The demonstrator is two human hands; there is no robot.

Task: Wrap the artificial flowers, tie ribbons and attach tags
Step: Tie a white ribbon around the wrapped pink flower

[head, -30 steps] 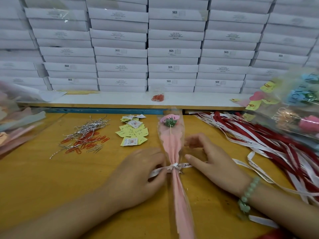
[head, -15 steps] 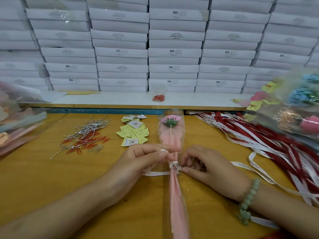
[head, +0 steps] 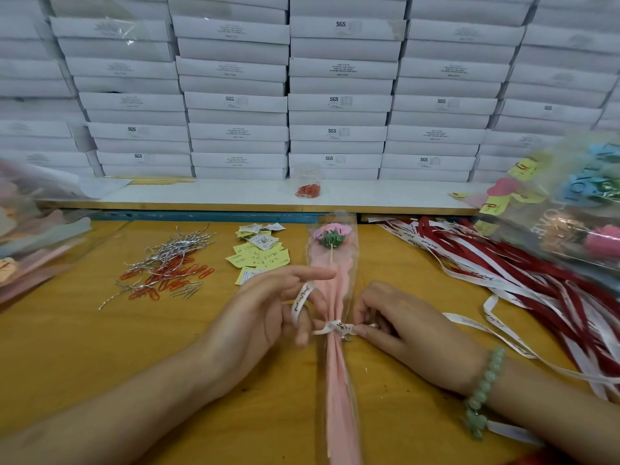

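A pink artificial flower [head: 330, 233] lies in a clear and pink wrap [head: 337, 370] on the yellow table, head pointing away from me. A white printed ribbon [head: 335, 327] is tied round the wrap's narrow waist. My left hand [head: 265, 313] is just left of the wrap and holds a loop of that ribbon over its fingers. My right hand [head: 396, 327] sits just right of the knot and pinches the ribbon's other end. Yellow and white paper tags [head: 258, 253] lie behind my left hand.
Silver twist ties and red paper clips [head: 167, 266] are scattered at the left. Red and white ribbons [head: 523, 283] pile at the right, under wrapped flowers [head: 583, 223]. Clear sleeves [head: 30, 236] lie far left. White boxes [head: 335, 95] are stacked behind a shelf holding a small bag of clips [head: 308, 189].
My left hand has lifted the left ribbon end into a loop over its fingers. My right hand has closed in on the knot and keeps hold of the other end.
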